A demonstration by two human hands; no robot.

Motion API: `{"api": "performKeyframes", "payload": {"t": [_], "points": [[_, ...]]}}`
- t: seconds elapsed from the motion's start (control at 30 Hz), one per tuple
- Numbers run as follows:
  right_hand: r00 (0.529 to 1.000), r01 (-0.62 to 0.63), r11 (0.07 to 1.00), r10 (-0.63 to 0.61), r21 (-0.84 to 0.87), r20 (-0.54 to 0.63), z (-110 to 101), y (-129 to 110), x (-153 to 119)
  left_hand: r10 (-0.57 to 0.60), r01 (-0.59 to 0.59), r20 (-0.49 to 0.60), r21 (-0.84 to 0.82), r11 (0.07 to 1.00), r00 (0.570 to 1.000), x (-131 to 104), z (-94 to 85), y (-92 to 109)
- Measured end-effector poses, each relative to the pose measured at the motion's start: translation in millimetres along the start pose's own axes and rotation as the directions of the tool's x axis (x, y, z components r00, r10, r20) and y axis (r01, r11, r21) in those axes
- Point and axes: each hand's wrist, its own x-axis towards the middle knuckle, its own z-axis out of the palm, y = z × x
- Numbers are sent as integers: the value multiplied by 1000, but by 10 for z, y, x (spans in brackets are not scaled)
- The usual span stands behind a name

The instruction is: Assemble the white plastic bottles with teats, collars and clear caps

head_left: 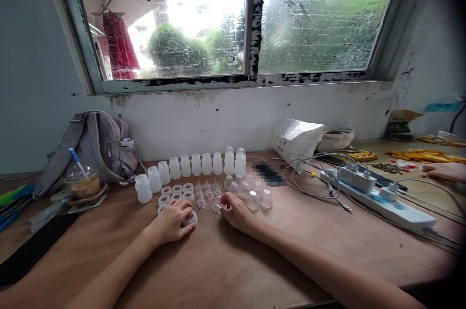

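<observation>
My left hand rests low over the table, its fingers curled round a white bottle collar ring. My right hand is closed in a pinch at a clear bottle nipple, whose round base shows beside the fingertips; the exact grip is partly hidden. Just beyond my left hand lie several white collar rings. Several clear nipples stand between the two hands, farther back. Clear dome caps sit behind my right hand. A curved row of frosted baby bottles lines the back; two are capped bottles.
On the left are a grey backpack, an iced drink cup and a black strip-like object. A white power strip with cables and a white pouch lie right. Another person's hand shows at far right.
</observation>
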Motion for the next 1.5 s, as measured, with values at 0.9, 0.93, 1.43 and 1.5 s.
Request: {"api": "performKeyframes", "payload": {"t": [0.9,0.93,1.43,1.5], "points": [[980,114,986,-90,-126,176,0,-62,-15,-162,169,-58,126,978,985,-43,-3,-398],[981,109,986,-86,-128,173,2,-61,-16,-157,163,-57,124,979,986,-43,-2,-395],[986,166,981,-167,-100,-3,-37,-48,49,-166,170,-191,5,985,967,-8,150,-231],[981,181,966,-192,-183,-42,-127,-5,206,-190,193,-224,-11,981,956,3,209,-188]]}}
